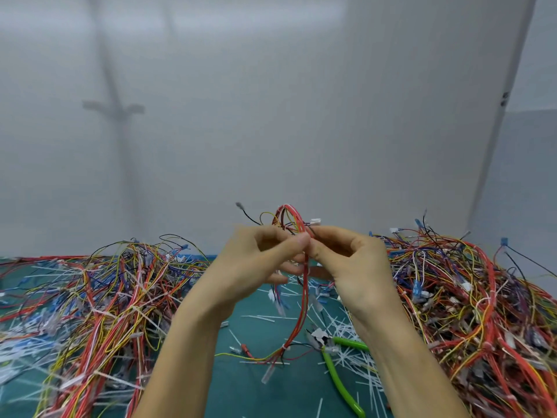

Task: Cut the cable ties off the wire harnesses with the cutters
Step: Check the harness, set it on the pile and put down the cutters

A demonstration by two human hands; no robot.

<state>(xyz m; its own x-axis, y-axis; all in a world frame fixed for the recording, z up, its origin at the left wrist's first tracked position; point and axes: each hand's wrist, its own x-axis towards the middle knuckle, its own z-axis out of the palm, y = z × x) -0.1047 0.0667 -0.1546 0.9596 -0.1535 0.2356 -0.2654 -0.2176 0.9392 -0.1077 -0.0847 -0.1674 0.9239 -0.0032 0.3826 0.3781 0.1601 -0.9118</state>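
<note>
Head view, looking fwd & down: left hand (259,260) and right hand (352,260) are raised together at ctr frame, fingertips nearly meeting; both pinch the same wire harness (305,297) btwn thumb and fingers, thumbs just beside each other. Harness is mostly red wires w/ some yellow and black; it loops up above the fingers, then hangs down btwn the wrists to the green mat (250,387); a white cable tie (284,346) is cinched round it near the low end, where loose wire ends fan out on the mat. Cutters (332,369), green handles, lie on the mat just right of that tie, partly under the right forearm; neither hand touches them; can't tell if their jaws are apart. White tie scraps (340,324) litter the mat around the cutters. Left pile (90,312) of tangled harnesses, many w/ white ties, fills the left side; right pile (482,297), taller, fills the right; plain grey wall (271,116) behind.
</note>
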